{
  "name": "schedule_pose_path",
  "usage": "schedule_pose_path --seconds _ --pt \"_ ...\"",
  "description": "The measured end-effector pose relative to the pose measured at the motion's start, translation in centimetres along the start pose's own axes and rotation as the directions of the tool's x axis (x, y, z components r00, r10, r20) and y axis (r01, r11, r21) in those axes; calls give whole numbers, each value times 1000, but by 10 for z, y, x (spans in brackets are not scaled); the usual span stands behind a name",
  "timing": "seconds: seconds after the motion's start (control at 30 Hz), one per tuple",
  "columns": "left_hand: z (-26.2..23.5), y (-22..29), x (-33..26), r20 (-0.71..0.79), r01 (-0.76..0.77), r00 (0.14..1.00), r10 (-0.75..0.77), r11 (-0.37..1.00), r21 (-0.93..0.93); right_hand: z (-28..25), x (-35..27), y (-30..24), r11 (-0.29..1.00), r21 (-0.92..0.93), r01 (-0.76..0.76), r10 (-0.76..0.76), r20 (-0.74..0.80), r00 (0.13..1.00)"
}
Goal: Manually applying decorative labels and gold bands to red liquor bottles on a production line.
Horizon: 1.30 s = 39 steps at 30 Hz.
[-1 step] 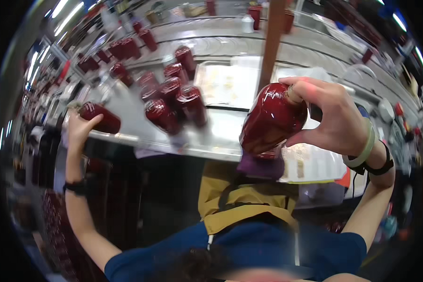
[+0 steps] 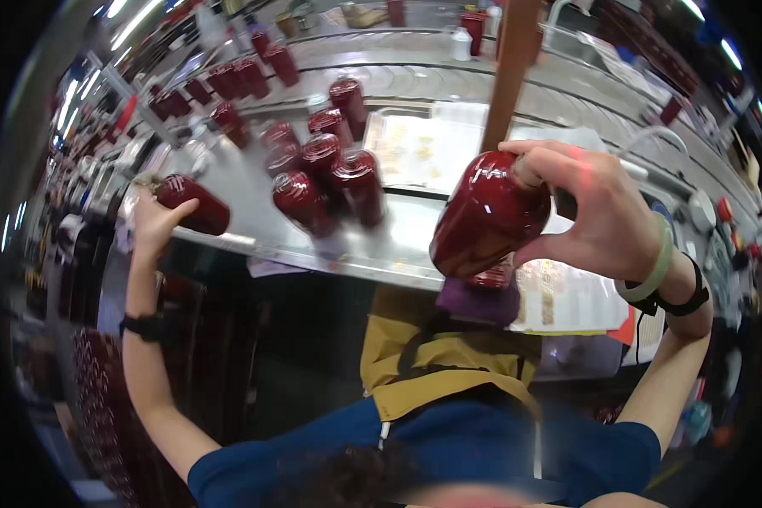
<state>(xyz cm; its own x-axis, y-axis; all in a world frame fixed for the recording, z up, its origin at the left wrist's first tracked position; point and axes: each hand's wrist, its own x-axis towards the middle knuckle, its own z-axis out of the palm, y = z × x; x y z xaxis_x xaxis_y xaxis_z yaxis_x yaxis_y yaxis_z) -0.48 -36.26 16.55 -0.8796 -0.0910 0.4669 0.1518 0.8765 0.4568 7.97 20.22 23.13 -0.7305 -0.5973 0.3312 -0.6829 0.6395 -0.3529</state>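
Close in front of me at the right, my right hand [image 2: 597, 207] grips a large glossy dark red bottle [image 2: 491, 212] by its narrow neck end, and the bottle's body slants down to the left. Beneath it, part of another red item [image 2: 489, 278] shows by a purple cloth [image 2: 481, 302]. Far to the left, my left hand [image 2: 154, 222] has its fingers round the neck end of a second dark red bottle [image 2: 196, 206], thumb along the side. That bottle lies tilted over the left part of the metal table [image 2: 237, 190]. Between my hands stands a cluster of several similar red bottles [image 2: 360, 182].
A white sheet with small yellowish pieces [image 2: 423, 152] lies behind the cluster, and another white sheet [image 2: 571, 296] is under my right hand. A brown upright post [image 2: 510, 76] rises beyond. Further back, conveyor tracks [image 2: 398, 80] run across, with a row of red bottles [image 2: 237, 79] at left.
The whole view has shifted slightly, so the table and bottles sit a little further right. Both hands keep their grip on the same bottles.
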Motion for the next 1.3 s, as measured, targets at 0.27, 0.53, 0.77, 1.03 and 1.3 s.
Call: schedule_pose_path --seconds 0.27,0.53,0.77,1.03,1.3 --pt "32 -46 -18 46 186 982 -184 982 -45 74 129 -22 954 136 266 -262 -51 964" --pt "73 -79 25 73 106 992 -108 994 33 96 271 -12 964 -163 210 -257 -373 892" --pt "105 -103 54 119 3 993 10 994 -108 185 412 39 925 -330 188 -269 -223 937" --pt "125 -64 64 218 -18 975 42 993 -113 271 462 88 963 -262 69 -37 127 991" --pt "118 -62 48 324 20 945 48 979 -204 298 459 82 962 -268 57 30 308 951"
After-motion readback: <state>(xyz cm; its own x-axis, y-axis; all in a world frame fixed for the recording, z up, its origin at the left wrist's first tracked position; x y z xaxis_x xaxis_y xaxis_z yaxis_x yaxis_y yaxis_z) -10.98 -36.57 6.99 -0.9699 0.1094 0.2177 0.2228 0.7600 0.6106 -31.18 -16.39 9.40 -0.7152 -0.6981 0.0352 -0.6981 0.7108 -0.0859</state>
